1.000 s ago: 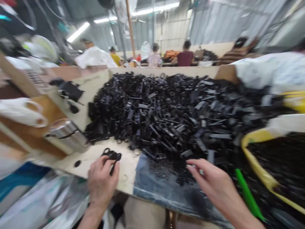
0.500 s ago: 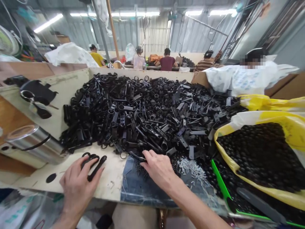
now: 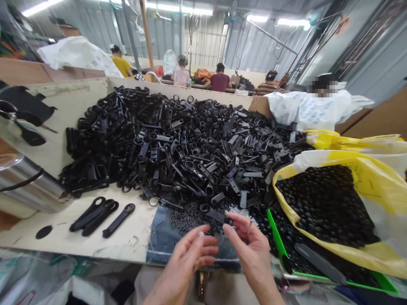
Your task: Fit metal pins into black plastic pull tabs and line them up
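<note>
In my right hand [image 3: 249,241], a black plastic handle with a ring at one end [image 3: 214,214] is pinched between thumb and fingers, its ring end pointing left. My left hand [image 3: 192,250] is just left of it, fingers spread and holding nothing. Both hands are over a dark blue mat [image 3: 165,241] at the front of the bench. Beyond them lie small dark screws [image 3: 186,218] and a heap of silver pins [image 3: 235,209]. Several finished-looking black handles [image 3: 119,220] rest on the pale bench top at the left.
A large pile of black plastic parts [image 3: 178,144] fills the bench behind the hands. A steel flask [image 3: 32,182] stands at the left. On the right are a yellow-and-white sack of black pieces [image 3: 286,207] and a green tray [image 3: 276,237]. Several people work farther back.
My left hand has let go of the handles on the left and moved right, beside my right hand. My right hand has shifted right with a handle. The view has turned slightly.
</note>
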A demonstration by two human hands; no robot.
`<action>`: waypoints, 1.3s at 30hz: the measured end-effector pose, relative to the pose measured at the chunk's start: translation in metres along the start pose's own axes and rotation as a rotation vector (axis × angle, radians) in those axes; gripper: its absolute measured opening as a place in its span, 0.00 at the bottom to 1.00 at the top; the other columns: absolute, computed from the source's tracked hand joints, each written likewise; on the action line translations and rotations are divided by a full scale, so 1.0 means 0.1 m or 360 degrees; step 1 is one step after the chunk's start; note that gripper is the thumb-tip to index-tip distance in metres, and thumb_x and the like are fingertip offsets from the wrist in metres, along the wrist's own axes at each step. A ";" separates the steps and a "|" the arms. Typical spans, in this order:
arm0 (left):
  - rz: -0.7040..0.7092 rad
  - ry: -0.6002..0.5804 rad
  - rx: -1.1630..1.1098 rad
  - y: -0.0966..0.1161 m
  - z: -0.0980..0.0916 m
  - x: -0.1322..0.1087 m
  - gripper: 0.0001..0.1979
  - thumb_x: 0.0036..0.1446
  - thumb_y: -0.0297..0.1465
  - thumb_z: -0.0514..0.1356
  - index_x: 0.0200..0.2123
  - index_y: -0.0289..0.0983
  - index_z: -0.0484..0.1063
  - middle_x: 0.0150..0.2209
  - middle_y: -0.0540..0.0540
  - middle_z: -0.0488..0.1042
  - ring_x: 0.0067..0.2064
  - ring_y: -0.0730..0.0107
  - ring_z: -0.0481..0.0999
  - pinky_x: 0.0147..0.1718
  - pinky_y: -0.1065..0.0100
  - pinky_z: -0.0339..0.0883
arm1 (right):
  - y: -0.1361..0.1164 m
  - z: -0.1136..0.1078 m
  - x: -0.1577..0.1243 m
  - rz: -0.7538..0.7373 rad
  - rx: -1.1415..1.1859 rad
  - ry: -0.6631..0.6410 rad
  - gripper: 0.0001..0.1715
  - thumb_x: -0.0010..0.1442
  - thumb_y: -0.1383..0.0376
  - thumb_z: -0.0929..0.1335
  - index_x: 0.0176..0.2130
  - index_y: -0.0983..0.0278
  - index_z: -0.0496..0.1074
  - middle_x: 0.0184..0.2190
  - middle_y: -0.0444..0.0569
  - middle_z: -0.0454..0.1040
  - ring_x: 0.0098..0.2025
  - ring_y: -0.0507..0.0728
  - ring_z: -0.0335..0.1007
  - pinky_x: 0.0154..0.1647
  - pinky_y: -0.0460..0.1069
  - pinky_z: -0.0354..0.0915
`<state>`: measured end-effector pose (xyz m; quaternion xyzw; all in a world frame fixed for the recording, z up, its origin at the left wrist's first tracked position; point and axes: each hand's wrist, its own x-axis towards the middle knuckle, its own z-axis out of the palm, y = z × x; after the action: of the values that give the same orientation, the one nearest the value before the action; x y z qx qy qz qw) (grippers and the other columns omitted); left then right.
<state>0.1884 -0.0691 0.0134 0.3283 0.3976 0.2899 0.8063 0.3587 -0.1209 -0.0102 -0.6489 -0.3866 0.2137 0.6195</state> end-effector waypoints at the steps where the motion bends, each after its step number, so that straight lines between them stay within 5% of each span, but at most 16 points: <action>1: -0.0028 -0.0038 -0.0118 -0.02 0.10 0.01 0.29 0.56 0.51 0.70 0.54 0.38 0.77 0.48 0.39 0.84 0.51 0.57 0.82 0.50 0.61 0.73 | 0.03 -0.01 -0.11 0.0042 0.0054 0.0022 0.20 0.61 0.54 0.75 0.48 0.64 0.79 0.35 0.51 0.81 0.26 0.53 0.71 0.26 0.47 0.69; 5: -0.0105 -0.0118 -0.0462 -0.01 0.29 0.09 0.21 0.59 0.44 0.70 0.50 0.38 0.77 0.50 0.40 0.83 0.55 0.58 0.80 0.55 0.62 0.72 | 0.10 0.00 -0.49 -0.0038 -0.0079 -0.0044 0.16 0.62 0.56 0.75 0.47 0.61 0.79 0.31 0.48 0.81 0.22 0.52 0.70 0.23 0.46 0.68; 8: -0.0127 0.0065 -0.0471 0.09 0.21 0.13 0.17 0.57 0.38 0.72 0.47 0.36 0.78 0.41 0.42 0.84 0.45 0.61 0.83 0.48 0.63 0.76 | 0.05 -0.06 -0.56 -0.0328 -0.0291 -0.0278 0.13 0.64 0.58 0.73 0.47 0.58 0.79 0.27 0.43 0.80 0.18 0.50 0.65 0.22 0.45 0.65; 10: -0.0100 0.0133 -0.0343 0.15 0.10 0.11 0.20 0.55 0.39 0.73 0.47 0.37 0.77 0.31 0.49 0.80 0.32 0.69 0.78 0.34 0.68 0.76 | -0.03 -0.14 -0.45 -0.0487 -0.0380 -0.0376 0.09 0.68 0.60 0.70 0.46 0.58 0.79 0.30 0.44 0.80 0.21 0.51 0.69 0.26 0.45 0.67; 13: -0.0099 0.0145 -0.0125 0.19 -0.04 0.02 0.24 0.54 0.44 0.72 0.49 0.38 0.74 0.25 0.55 0.72 0.22 0.76 0.65 0.20 0.74 0.62 | -0.14 -0.20 -0.12 -0.0502 -0.0548 -0.0409 0.09 0.71 0.65 0.66 0.42 0.60 0.78 0.32 0.46 0.79 0.29 0.53 0.74 0.32 0.46 0.69; 18: -0.0303 0.0200 -0.0054 0.12 -0.11 -0.12 0.29 0.49 0.48 0.74 0.49 0.40 0.73 0.26 0.55 0.71 0.20 0.80 0.60 0.18 0.78 0.49 | -0.16 0.14 0.35 -0.0599 -0.1112 -0.0653 0.09 0.71 0.69 0.67 0.45 0.61 0.78 0.38 0.47 0.79 0.36 0.55 0.79 0.35 0.45 0.68; 22: -0.0402 0.0121 -0.0177 0.11 -0.17 -0.15 0.25 0.57 0.49 0.68 0.49 0.38 0.75 0.27 0.53 0.71 0.21 0.80 0.60 0.18 0.77 0.48 | -0.11 0.35 0.47 -0.0628 -0.1416 -0.0697 0.09 0.71 0.70 0.67 0.43 0.63 0.79 0.37 0.49 0.78 0.31 0.56 0.78 0.29 0.47 0.65; 26: -0.0408 0.0140 -0.0222 0.12 -0.21 -0.16 0.23 0.58 0.46 0.68 0.50 0.38 0.76 0.28 0.52 0.72 0.23 0.78 0.63 0.20 0.76 0.52 | -0.14 0.20 0.35 -0.0687 -0.1081 -0.0634 0.10 0.72 0.67 0.66 0.45 0.62 0.78 0.42 0.50 0.77 0.32 0.53 0.76 0.33 0.47 0.68; 31: -0.0387 0.0049 -0.0190 0.08 -0.13 -0.21 0.31 0.52 0.46 0.73 0.53 0.36 0.75 0.32 0.47 0.76 0.26 0.75 0.66 0.24 0.73 0.56 | -0.16 -0.03 -0.09 -0.0631 -0.0403 -0.0686 0.06 0.69 0.68 0.69 0.45 0.59 0.76 0.49 0.51 0.79 0.31 0.52 0.76 0.30 0.45 0.72; 35: -0.0446 -0.0042 -0.0129 0.04 -0.10 -0.25 0.32 0.54 0.43 0.71 0.59 0.36 0.73 0.25 0.51 0.72 0.27 0.73 0.66 0.27 0.72 0.57 | -0.13 -0.08 -0.32 -0.0698 -0.0377 -0.0737 0.21 0.69 0.72 0.68 0.59 0.59 0.72 0.50 0.53 0.80 0.47 0.57 0.80 0.37 0.45 0.77; 39: -0.0370 -0.0125 -0.0076 -0.05 -0.12 -0.27 0.30 0.54 0.42 0.68 0.58 0.34 0.74 0.22 0.52 0.68 0.26 0.72 0.63 0.26 0.71 0.53 | -0.13 -0.12 -0.35 -0.0788 -0.0445 -0.0806 0.27 0.70 0.73 0.66 0.65 0.58 0.70 0.48 0.54 0.78 0.45 0.56 0.80 0.40 0.46 0.78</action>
<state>0.1657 -0.0889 0.0163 0.2718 0.3940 0.1909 0.8570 0.3435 -0.1561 -0.0031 -0.5408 -0.6980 0.1563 0.4425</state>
